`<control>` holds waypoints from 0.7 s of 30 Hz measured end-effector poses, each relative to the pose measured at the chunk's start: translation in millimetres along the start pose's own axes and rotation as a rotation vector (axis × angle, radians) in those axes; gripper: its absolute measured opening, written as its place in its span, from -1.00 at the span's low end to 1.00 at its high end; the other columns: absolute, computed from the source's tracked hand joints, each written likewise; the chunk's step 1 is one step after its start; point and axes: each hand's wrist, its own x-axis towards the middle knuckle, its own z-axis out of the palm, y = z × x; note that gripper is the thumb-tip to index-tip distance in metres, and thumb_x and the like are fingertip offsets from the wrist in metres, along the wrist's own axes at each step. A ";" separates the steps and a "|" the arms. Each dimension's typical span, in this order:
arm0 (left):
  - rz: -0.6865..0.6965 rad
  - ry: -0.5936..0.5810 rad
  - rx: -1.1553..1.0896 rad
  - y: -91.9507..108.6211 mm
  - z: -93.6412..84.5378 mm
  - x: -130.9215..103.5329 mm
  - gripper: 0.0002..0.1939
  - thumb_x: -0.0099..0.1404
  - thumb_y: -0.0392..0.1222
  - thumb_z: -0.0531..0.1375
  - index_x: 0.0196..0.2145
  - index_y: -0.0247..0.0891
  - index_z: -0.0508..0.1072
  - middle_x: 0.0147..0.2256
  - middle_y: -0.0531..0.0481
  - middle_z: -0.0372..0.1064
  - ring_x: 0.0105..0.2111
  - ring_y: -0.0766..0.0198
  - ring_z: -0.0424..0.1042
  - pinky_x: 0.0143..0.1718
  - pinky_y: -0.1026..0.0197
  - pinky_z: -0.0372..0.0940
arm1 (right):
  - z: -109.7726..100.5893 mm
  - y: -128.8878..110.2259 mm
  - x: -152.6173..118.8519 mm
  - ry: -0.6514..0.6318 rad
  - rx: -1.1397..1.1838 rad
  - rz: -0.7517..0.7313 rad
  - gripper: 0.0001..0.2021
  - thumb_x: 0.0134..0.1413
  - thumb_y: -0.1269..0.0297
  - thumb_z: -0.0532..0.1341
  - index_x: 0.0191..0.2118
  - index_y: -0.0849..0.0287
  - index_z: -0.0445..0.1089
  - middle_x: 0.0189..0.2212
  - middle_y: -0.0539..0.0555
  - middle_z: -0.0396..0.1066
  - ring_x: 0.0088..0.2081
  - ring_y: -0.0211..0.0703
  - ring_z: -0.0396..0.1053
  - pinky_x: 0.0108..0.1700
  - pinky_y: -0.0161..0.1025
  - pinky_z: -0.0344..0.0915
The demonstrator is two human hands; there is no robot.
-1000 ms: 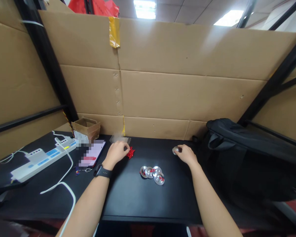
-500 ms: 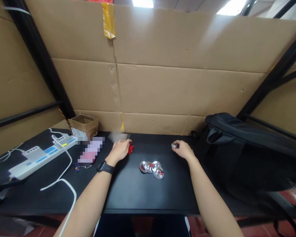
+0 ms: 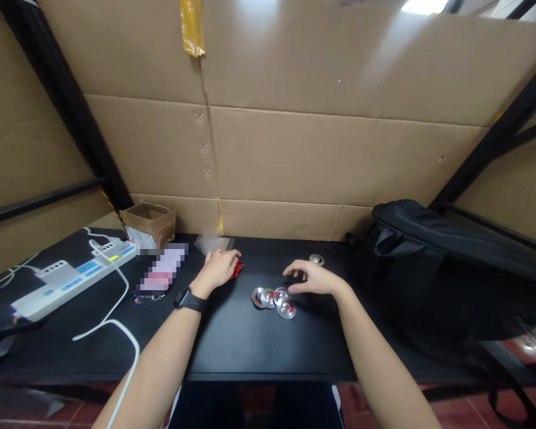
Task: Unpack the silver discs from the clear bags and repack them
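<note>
Four overlapping discs [image 3: 270, 299], row approx. L-R

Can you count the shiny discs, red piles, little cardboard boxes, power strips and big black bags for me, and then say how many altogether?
Shiny discs: 5 that show (4 bunched together, 1 apart)
Red pile: 1, partly hidden
Little cardboard box: 1
Power strip: 1
Big black bag: 1
Total: 9

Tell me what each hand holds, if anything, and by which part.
Right hand: nothing visible. Left hand: cannot tell; it partly hides the red pieces.
</note>
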 end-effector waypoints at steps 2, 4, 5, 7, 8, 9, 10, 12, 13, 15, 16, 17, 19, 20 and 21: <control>0.004 0.003 0.002 -0.4 -0.3 -0.2 -0.63 0.46 -0.06 -0.09 0.01 -0.04 0.45 -0.01 -0.06 0.50 0.03 -0.04 0.36 0.04 -0.12 0.14 | 4.2 -12.5 -0.2 -0.149 0.041 -0.041 -0.54 -0.22 0.04 0.50 -0.14 0.07 0.54 -0.22 0.02 0.42 -0.23 -0.17 0.37 -0.23 -0.31 0.28; 0.005 0.007 -0.001 -0.8 -0.6 -0.1 -0.64 0.45 -0.07 -0.08 0.00 -0.04 0.46 0.00 -0.06 0.50 0.03 -0.04 0.36 0.04 -0.12 0.14 | 7.5 -21.8 -0.7 -0.206 0.034 -0.071 -0.57 -0.30 0.00 0.52 -0.23 0.05 0.58 -0.25 -0.01 0.39 -0.27 -0.21 0.35 -0.26 -0.33 0.25; 0.005 0.010 -0.003 -0.7 -0.8 -0.1 -0.64 0.45 -0.06 -0.07 -0.01 -0.05 0.47 0.00 -0.06 0.50 0.03 -0.04 0.36 0.04 -0.11 0.14 | 8.9 -25.3 -1.1 -0.226 0.025 -0.081 -0.58 -0.31 -0.01 0.53 -0.26 0.03 0.60 -0.25 -0.01 0.38 -0.28 -0.22 0.35 -0.26 -0.34 0.24; 0.008 0.019 -0.006 -0.2 -1.4 -0.2 -0.65 0.45 -0.06 -0.06 -0.02 -0.05 0.47 0.00 -0.06 0.49 0.03 -0.03 0.35 0.03 -0.11 0.14 | 11.4 -30.0 -2.2 -0.254 -0.013 -0.083 -0.59 -0.37 -0.01 0.54 -0.29 0.02 0.61 -0.27 -0.03 0.39 -0.30 -0.22 0.35 -0.28 -0.34 0.23; 0.011 0.026 -0.007 0.3 -1.8 -0.3 -0.65 0.45 -0.06 -0.06 -0.02 -0.05 0.48 0.00 -0.06 0.49 0.03 -0.03 0.35 0.03 -0.11 0.14 | 12.7 -31.3 -2.7 -0.256 -0.042 -0.076 -0.59 -0.39 0.02 0.56 -0.31 0.02 0.61 -0.30 -0.03 0.39 -0.30 -0.21 0.35 -0.29 -0.34 0.22; 0.014 0.033 -0.009 0.9 -2.2 -0.4 -0.65 0.45 -0.05 -0.05 -0.02 -0.05 0.48 0.00 -0.06 0.49 0.03 -0.03 0.34 0.03 -0.10 0.14 | 14.0 -32.0 -3.2 -0.254 -0.075 -0.069 -0.62 -0.39 0.08 0.56 -0.32 0.03 0.61 -0.32 -0.03 0.40 -0.31 -0.20 0.36 -0.30 -0.35 0.22; 0.018 0.042 -0.012 1.4 -2.6 -0.5 -0.66 0.44 -0.05 -0.04 -0.02 -0.05 0.48 0.00 -0.06 0.49 0.03 -0.03 0.34 0.03 -0.09 0.15 | 15.1 -32.2 -3.7 -0.247 -0.107 -0.065 -0.67 -0.35 0.16 0.56 -0.34 0.04 0.61 -0.34 -0.03 0.41 -0.31 -0.20 0.37 -0.31 -0.35 0.21; 0.026 0.062 -0.020 2.4 -3.6 -0.8 -0.67 0.44 -0.05 -0.02 -0.03 -0.05 0.49 -0.01 -0.06 0.49 0.04 -0.02 0.33 0.03 -0.08 0.15 | 16.3 -31.9 -4.3 -0.233 -0.152 -0.068 -0.80 -0.24 0.32 0.50 -0.36 0.07 0.61 -0.38 -0.03 0.43 -0.35 -0.22 0.37 -0.31 -0.35 0.21; 0.031 0.074 -0.027 2.9 -4.5 -0.8 -0.68 0.43 -0.06 -0.01 -0.04 -0.05 0.49 -0.01 -0.06 0.49 0.03 -0.02 0.34 0.02 -0.08 0.16 | 15.8 -31.8 -4.6 -0.228 -0.157 -0.071 -0.85 -0.18 0.38 0.47 -0.38 0.08 0.61 -0.41 -0.03 0.43 -0.38 -0.24 0.37 -0.32 -0.35 0.21; 0.043 0.103 -0.051 5.1 -7.3 -1.2 -0.70 0.43 -0.07 0.01 -0.05 -0.06 0.50 -0.03 -0.05 0.49 0.03 -0.02 0.34 0.02 -0.08 0.16 | 12.0 -33.1 -5.6 -0.214 -0.131 -0.088 -0.92 -0.10 0.41 0.42 -0.39 0.11 0.60 -0.44 -0.03 0.43 -0.42 -0.26 0.36 -0.33 -0.35 0.21; 0.061 0.118 -0.075 7.4 -9.4 -1.6 -0.71 0.42 -0.07 0.02 -0.07 -0.06 0.50 -0.03 -0.05 0.49 0.03 -0.01 0.34 0.02 -0.07 0.17 | 8.8 -34.6 -6.3 -0.192 -0.104 -0.100 -0.95 -0.06 0.39 0.41 -0.39 0.12 0.59 -0.44 -0.02 0.43 -0.42 -0.25 0.36 -0.33 -0.34 0.22; 0.090 0.133 -0.107 10.6 -11.8 -2.2 -0.73 0.42 -0.08 0.03 -0.09 -0.06 0.51 -0.05 -0.04 0.50 0.03 0.00 0.34 0.03 -0.06 0.17 | 5.1 -36.8 -7.0 -0.152 -0.071 -0.114 -0.97 -0.02 0.36 0.40 -0.39 0.13 0.58 -0.43 -0.02 0.44 -0.40 -0.25 0.37 -0.32 -0.34 0.24; 0.176 0.154 -0.201 21.0 -17.2 -4.3 -0.75 0.42 -0.09 0.06 -0.15 -0.08 0.53 -0.09 -0.03 0.50 -0.01 0.06 0.36 0.03 -0.02 0.19 | -1.9 -42.4 -8.0 -0.016 -0.007 -0.140 -0.97 0.06 0.31 0.37 -0.36 0.12 0.56 -0.38 0.00 0.45 -0.35 -0.23 0.38 -0.27 -0.32 0.26; 0.230 0.153 -0.259 28.0 -19.4 -5.9 -0.77 0.42 -0.09 0.07 -0.18 -0.09 0.53 -0.12 -0.02 0.50 -0.04 0.09 0.37 0.04 0.01 0.20 | -4.2 -45.2 -7.9 0.076 0.019 -0.143 -0.96 0.10 0.30 0.35 -0.35 0.12 0.54 -0.36 0.01 0.45 -0.33 -0.22 0.39 -0.26 -0.30 0.27; 0.282 0.146 -0.323 35.8 -21.0 -7.7 -0.78 0.41 -0.08 0.09 -0.21 -0.10 0.54 -0.14 -0.01 0.50 -0.07 0.12 0.39 0.03 0.04 0.21 | -5.3 -47.7 -7.2 0.175 0.044 -0.140 -0.94 0.12 0.29 0.33 -0.35 0.12 0.53 -0.34 0.02 0.45 -0.31 -0.21 0.39 -0.25 -0.29 0.27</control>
